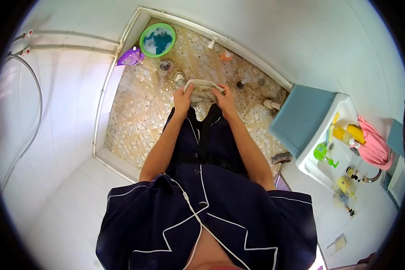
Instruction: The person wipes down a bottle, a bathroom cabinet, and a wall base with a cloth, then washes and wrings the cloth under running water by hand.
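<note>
A pale beige cloth (203, 90) is stretched between my two hands in front of my knees. My left hand (183, 100) grips its left edge, fingers closed round the fabric. On the other side my right hand (226, 100) pinches the right edge. The cloth sags in the middle and looks darker there. Just beyond my left hand a light-coloured shoe (179, 79) shows on the patterned floor.
A green basin (144, 42) with suds and teal cloth stands at the far wall, beside a purple bottle (131, 57). At right, a white sink (309, 164) holds bottles and a pink cloth (372, 146), near a blue-grey cabinet (303, 118).
</note>
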`<action>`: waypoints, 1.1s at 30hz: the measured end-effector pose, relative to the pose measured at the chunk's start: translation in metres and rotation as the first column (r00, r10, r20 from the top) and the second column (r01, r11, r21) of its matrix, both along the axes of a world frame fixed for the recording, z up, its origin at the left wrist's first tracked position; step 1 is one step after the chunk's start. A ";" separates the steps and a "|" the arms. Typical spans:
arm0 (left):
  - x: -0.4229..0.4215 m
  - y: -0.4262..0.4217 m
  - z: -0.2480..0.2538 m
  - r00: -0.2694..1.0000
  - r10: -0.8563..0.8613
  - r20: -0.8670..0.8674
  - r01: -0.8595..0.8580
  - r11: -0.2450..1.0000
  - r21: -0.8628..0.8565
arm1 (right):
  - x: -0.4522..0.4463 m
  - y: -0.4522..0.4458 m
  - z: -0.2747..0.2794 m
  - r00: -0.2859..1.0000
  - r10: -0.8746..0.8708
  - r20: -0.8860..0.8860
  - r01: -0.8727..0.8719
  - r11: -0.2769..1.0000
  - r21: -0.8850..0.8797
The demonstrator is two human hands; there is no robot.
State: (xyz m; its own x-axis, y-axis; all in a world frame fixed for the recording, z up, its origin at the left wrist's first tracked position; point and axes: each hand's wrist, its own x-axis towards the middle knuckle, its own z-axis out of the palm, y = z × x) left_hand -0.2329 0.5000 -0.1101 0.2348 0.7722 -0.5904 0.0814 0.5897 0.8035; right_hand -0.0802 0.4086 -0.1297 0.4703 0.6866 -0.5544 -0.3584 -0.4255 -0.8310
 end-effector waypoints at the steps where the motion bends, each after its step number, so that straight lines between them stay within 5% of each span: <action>1: -0.008 0.014 -0.003 0.999 -0.021 -0.044 0.022 0.999 0.027 | -0.007 0.015 -0.002 0.999 -0.033 -0.007 0.033 0.999 -0.004; 6: -0.029 0.092 -0.025 0.990 -0.066 -0.122 0.072 0.996 0.050 | -0.020 0.092 -0.005 0.999 0.047 0.001 -0.047 0.995 -0.084; 8: -0.034 0.122 -0.035 0.999 -0.038 0.012 0.039 0.997 -0.071 | -0.028 0.117 -0.017 0.998 0.065 -0.012 -0.066 0.994 -0.093; 11: -0.040 0.169 -0.088 0.988 -0.144 0.047 0.149 0.977 -0.153 | -0.032 0.156 -0.060 0.993 -0.076 -0.090 0.067 0.993 -0.094; 15: -0.015 0.220 -0.099 0.956 -0.287 0.065 0.294 0.940 -0.170 | -0.028 0.187 -0.125 0.939 -0.275 -0.208 0.252 0.959 -0.132; 17: -0.003 0.238 -0.134 0.900 -0.436 -0.024 0.429 0.894 -0.131 | -0.016 0.200 -0.166 0.917 -0.322 -0.236 0.296 0.945 -0.142; 18: 0.010 0.238 -0.153 0.948 -0.317 0.006 0.317 0.948 -0.024 | -0.010 0.205 -0.195 0.920 -0.348 -0.180 0.320 0.933 -0.166; 20: 0.017 0.248 -0.216 0.920 -0.376 -0.113 0.384 0.921 0.065 | 0.001 0.213 -0.233 0.916 -0.379 -0.130 0.351 0.916 -0.197; 22: 0.025 0.264 -0.265 0.873 -0.427 -0.236 0.468 0.869 0.160 | 0.028 0.225 -0.256 0.955 -0.259 -0.146 0.191 0.910 -0.368; 26: 0.053 0.282 -0.346 0.850 -0.457 -0.263 0.475 0.880 0.007 | 0.075 0.227 -0.372 0.995 -0.070 -0.070 0.038 0.923 -0.383; 32: 0.082 0.311 -0.423 0.923 -0.343 -0.174 0.292 0.920 -0.260 | 0.112 0.241 -0.464 0.967 -0.198 -0.157 0.187 0.979 -0.082; 33: 0.085 0.314 -0.442 0.917 -0.367 -0.156 0.309 0.902 -0.303 | 0.114 0.249 -0.450 0.894 -0.287 -0.343 0.288 0.956 -0.048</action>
